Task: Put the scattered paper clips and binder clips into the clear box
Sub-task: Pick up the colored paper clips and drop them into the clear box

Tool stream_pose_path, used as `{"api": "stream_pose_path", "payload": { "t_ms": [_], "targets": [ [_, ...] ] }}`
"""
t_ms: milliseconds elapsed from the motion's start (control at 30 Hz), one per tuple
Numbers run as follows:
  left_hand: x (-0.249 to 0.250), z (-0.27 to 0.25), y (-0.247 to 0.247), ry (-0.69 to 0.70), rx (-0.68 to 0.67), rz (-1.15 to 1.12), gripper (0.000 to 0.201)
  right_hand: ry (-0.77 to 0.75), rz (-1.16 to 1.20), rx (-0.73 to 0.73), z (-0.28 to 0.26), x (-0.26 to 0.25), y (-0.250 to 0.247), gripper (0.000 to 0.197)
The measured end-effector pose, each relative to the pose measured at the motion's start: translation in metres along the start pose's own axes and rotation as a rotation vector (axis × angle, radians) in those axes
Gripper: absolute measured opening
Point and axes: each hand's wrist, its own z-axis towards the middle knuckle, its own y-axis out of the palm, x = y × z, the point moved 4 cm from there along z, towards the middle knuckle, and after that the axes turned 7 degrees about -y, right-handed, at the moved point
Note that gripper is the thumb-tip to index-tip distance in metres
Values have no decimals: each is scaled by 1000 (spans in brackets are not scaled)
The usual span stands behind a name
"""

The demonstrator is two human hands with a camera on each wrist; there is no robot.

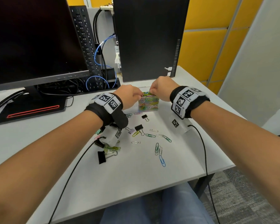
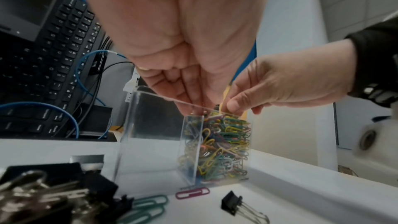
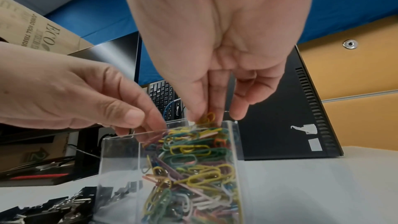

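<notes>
The clear box (image 1: 148, 102) stands on the white table, nearly full of coloured paper clips (image 3: 193, 168). Both hands hover over its open top. My left hand (image 1: 140, 95) pinches a pink paper clip (image 1: 142, 95) at the left rim, fingertips (image 2: 193, 106) dipping into the box. From the right, my right hand (image 1: 151, 91) pinches a yellow paper clip (image 3: 207, 117) just above the heap. Loose clips lie in front of the box: a small black binder clip (image 1: 145, 117), another black one (image 1: 139, 127), a purple one (image 1: 131, 130), a green paper clip (image 1: 150, 135) and a blue one (image 1: 162, 161).
A large black binder clip (image 1: 101, 157) lies under my left forearm. Behind the box stand a PC tower (image 1: 150, 39), a monitor (image 1: 31, 38), an upright keyboard (image 1: 86, 39) and tangled cables (image 1: 102, 65). Thin black wrist cables (image 1: 204, 151) trail over the table's front edge.
</notes>
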Motion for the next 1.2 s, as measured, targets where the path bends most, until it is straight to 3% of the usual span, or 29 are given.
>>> {"api": "stream_pose_path", "payload": {
  "t_ms": [167, 233, 367, 500, 533, 700, 933, 1033, 1200],
  "targets": [
    [2, -30, -8, 55, 24, 10, 34, -94, 32, 77, -23, -12, -16, 22],
    [6, -45, -6, 88, -27, 77, 24, -156, 18, -20, -37, -20, -14, 20],
    [9, -71, 20, 98, -260, 238, 15, -212, -76, -334, -61, -30, 14, 16],
    [6, -80, 40, 76, -307, 288, 19, -221, -119, -486, -75, -35, 40, 18],
    [5, -79, 42, 62, -296, 296, 20, -220, -141, -491, -77, -36, 44, 12],
    [3, -73, 41, 3, -241, 308, 24, -229, -194, -468, -77, -39, 53, 20],
    [10, -63, 42, 24, -297, 359, 18, -213, -189, -534, -76, -42, 56, 21],
    [13, -62, 42, 46, -315, 387, 17, -225, -180, -503, -77, -38, 53, 7],
    [14, -58, 45, 47, -356, 387, 16, -150, -172, -473, -82, -23, 35, 8]
  ]
}}
